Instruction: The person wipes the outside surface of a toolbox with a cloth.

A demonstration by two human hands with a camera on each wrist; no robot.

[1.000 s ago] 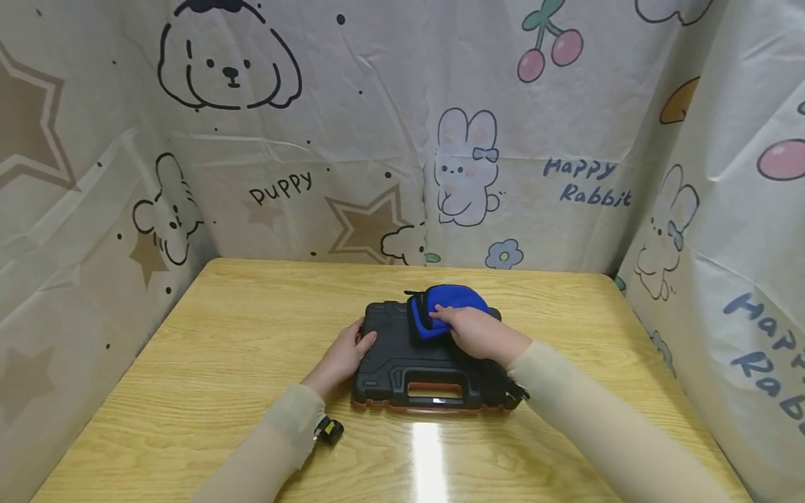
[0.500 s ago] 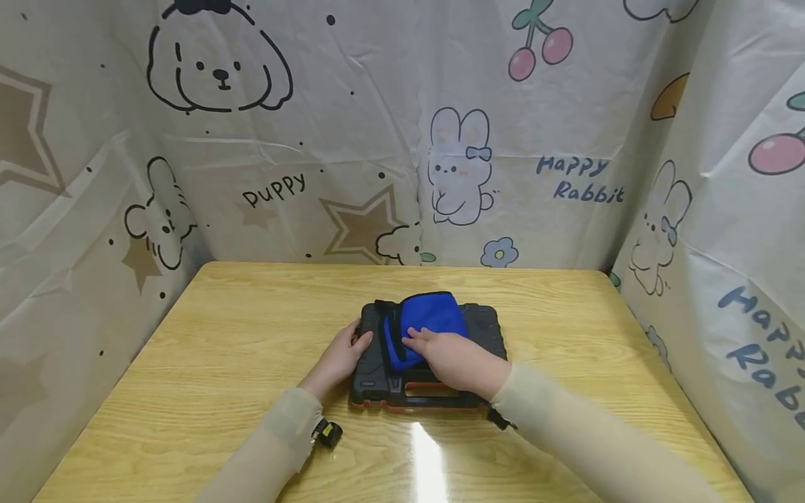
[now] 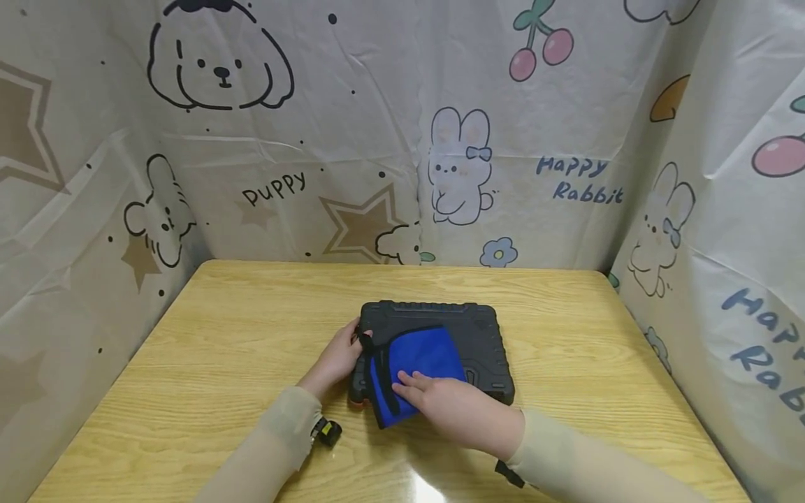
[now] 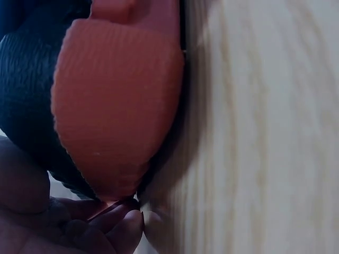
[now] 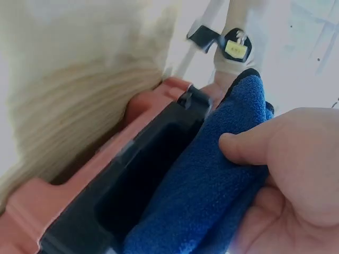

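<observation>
A black plastic carrying case point(image 3: 478, 328) with an orange underside point(image 4: 116, 106) lies flat on the table. My left hand point(image 3: 336, 358) holds its left side, and in the left wrist view the fingertips point(image 4: 127, 227) curl at its lower edge. A folded blue cloth point(image 3: 428, 349) with black trim lies across the lid's near left part, overhanging the front edge. My right hand point(image 3: 462, 412) grips this cloth, thumb on one face and fingers behind it in the right wrist view. The cloth and my right hand hide most of the case's handle.
The wooden table point(image 3: 264, 307) extends around the case on all sides. A printed white curtain point(image 3: 352, 126) hangs behind the table and along both sides. A small black device point(image 3: 328, 432) is strapped at my left wrist.
My right hand has wiped the blue cloth across the lid, from the far right toward the near left, past the front edge. My left hand stays at the case's left side.
</observation>
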